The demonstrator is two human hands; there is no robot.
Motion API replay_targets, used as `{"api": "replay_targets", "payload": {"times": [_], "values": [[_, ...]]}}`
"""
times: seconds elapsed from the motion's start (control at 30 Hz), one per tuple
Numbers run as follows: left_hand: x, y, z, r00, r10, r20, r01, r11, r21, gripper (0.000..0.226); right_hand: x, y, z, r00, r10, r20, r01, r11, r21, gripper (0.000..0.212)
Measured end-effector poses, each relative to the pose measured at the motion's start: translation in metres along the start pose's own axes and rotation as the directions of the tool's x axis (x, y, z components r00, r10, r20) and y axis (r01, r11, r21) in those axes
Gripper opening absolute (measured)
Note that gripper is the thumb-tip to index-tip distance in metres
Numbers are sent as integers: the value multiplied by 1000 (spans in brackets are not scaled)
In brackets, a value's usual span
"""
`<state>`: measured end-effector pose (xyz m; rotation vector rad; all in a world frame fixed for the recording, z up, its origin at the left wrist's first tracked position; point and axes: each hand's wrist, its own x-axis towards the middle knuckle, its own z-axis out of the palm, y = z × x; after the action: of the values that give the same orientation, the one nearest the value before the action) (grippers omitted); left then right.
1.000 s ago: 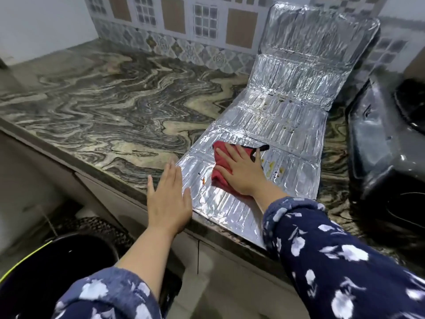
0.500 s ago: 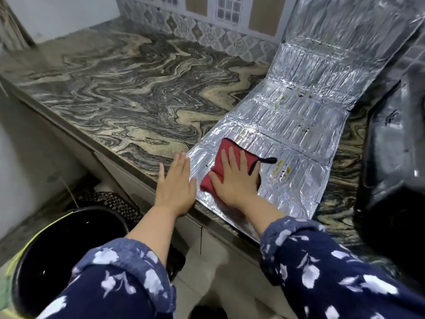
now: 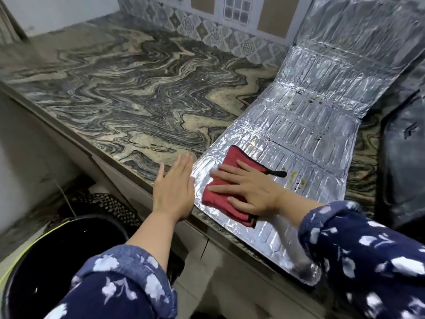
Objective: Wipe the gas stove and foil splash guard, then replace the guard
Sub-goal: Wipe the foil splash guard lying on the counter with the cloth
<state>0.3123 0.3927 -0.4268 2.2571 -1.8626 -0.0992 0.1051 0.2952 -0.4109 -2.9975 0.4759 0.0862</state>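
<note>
My right hand (image 3: 249,188) lies flat, fingers spread, pressing a folded red cloth (image 3: 226,180) onto the near panel of the crinkled silver foil splash guard (image 3: 305,125), which lies along the swirled marble countertop (image 3: 128,95) with its far panels propped against the tiled wall. My left hand (image 3: 174,187) rests open, fingers straight, on the counter edge just beside the guard. The dark gas stove (image 3: 404,162) sits at the right.

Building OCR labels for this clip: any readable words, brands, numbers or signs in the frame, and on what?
None readable.
Gas stove: a small raised mark on its dark body, too blurred to read.
Foil splash guard: embossed pattern and stains only, no text.
Red cloth, wall tiles, countertop: no lettering.
</note>
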Motion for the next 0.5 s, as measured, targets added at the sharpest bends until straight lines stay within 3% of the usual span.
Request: {"api": "replay_targets", "payload": {"times": [0.13,0.3,0.4,0.5], "values": [[0,-1,1,1000,5,-1,-5,1000,-16,60,26,-10,6,947,318,-48,-318,948,9,52],[4,-4,2,1000,11,13,-11,1000,-14,61,55,-8,4,667,745,-16,-740,666,93,56],[4,-4,2,1000,13,19,-13,1000,-11,61,55,-22,0,568,815,113,-823,560,99,60],[4,-5,2,1000,15,25,-15,1000,-5,62,38,-33,-9,594,788,165,-801,597,33,65]]}}
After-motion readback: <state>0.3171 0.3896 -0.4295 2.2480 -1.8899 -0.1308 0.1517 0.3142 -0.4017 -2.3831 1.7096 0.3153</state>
